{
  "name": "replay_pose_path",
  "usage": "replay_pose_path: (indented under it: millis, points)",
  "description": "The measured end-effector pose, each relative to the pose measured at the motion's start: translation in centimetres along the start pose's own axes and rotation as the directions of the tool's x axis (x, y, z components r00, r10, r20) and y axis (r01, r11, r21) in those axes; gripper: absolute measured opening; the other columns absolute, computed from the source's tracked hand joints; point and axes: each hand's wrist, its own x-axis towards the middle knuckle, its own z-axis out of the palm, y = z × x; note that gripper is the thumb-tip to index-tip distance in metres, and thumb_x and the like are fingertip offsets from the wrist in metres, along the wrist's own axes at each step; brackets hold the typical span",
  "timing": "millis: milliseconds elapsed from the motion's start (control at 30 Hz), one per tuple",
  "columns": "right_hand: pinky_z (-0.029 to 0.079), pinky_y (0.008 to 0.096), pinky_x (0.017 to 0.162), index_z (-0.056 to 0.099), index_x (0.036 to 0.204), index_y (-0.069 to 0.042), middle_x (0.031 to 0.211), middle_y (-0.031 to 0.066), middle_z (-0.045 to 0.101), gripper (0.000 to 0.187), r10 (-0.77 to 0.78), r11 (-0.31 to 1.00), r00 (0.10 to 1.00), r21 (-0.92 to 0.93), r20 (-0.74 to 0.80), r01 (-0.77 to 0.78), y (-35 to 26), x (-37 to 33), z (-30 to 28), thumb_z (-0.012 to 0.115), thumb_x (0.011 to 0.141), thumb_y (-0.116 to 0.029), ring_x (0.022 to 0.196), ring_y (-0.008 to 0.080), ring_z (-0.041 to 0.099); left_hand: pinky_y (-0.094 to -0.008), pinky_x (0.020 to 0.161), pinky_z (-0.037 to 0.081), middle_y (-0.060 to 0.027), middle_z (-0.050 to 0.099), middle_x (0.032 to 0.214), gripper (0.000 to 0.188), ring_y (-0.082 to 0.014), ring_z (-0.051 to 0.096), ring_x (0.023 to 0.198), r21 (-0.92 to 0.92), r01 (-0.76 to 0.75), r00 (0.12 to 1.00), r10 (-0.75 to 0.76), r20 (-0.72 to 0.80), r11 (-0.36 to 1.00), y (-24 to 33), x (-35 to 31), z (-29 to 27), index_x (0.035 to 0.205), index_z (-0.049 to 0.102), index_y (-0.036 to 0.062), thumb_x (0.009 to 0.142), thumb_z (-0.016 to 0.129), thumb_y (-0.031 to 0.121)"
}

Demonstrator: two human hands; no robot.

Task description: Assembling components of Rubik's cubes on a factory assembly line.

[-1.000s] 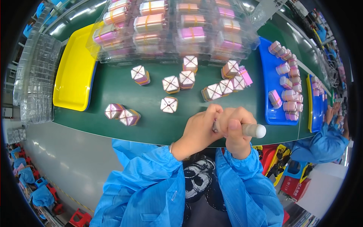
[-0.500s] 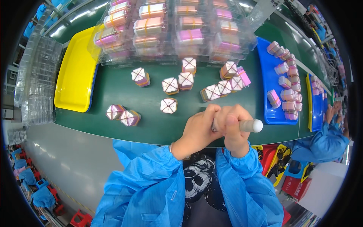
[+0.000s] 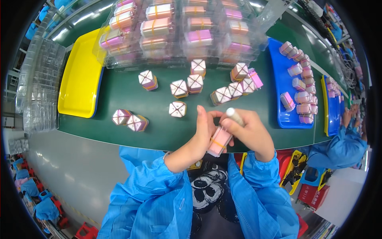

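Head view, looking down: both hands meet at the near edge of a green table (image 3: 119, 95). Left hand (image 3: 203, 131) wraps its fingers round a pink box (image 3: 219, 141) banded in orange, tilted on end. Right hand (image 3: 250, 133) steadies that box and grips a white cylinder (image 3: 234, 116) in closed fingers. Small white-topped boxes (image 3: 178, 108) dot the table beyond. Clear plastic trays (image 3: 175, 32) of pink packs sit farther back, between a glossy yellow tray (image 3: 77, 79) and a blue tray (image 3: 278, 103) holding more boxes.
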Motion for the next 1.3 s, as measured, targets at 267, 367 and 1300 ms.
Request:
replay_pose_path:
  millis: [267, 367, 1300]
  points:
    - [0.045, 0.0194, 0.055, 0.066, 0.106, 0.000, 0.079, 0.0015, 0.068, 0.022, -0.114, 0.977, 0.979, 0.196, 0.171, 0.079, 3.3, 0.5, -1.3, 0.074, 0.087, -0.008, 0.063, 0.0047, 0.060, -0.0385, 0.097, 0.048, -0.0182, 0.058, 0.128, 0.086, -0.0278, 0.063, 0.111, 0.173, -0.071, 0.991, 0.050, 0.123, 0.982, -0.3, -1.7, -3.7, 0.142, 0.030, -0.0001, 0.096, 0.027, 0.074]
    - [0.042, 0.0178, 0.059, 0.065, 0.110, -0.001, 0.097, 0.0052, 0.068, 0.027, -0.072, 0.989, 0.983, 0.140, 0.166, 0.049, 2.9, -0.6, -2.9, 0.074, 0.084, -0.002, 0.071, 0.0025, 0.056, -0.0400, 0.107, 0.039, -0.0168, 0.058, 0.131, 0.065, -0.0278, 0.059, 0.118, 0.537, -0.362, 0.922, 0.379, 0.084, 0.762, -0.1, -4.0, -4.1, 0.142, 0.033, 0.0004, 0.098, 0.061, 0.039]
    - [0.053, 0.0358, 0.086, 0.065, 0.115, -0.003, 0.110, 0.0144, 0.066, 0.042, -0.460, 0.794, 0.887, -0.466, -0.042, 0.390, 0.6, -0.8, 0.9, 0.079, 0.075, -0.004, 0.100, 0.0304, 0.067, -0.0457, 0.112, 0.034, -0.0235, 0.040, 0.143, 0.081, -0.0409, 0.041, 0.134, 0.980, -0.185, 0.306, 0.952, -0.015, 0.074, -4.0, -6.4, -6.7, 0.136, 0.033, 0.0018, 0.073, 0.084, 0.008]
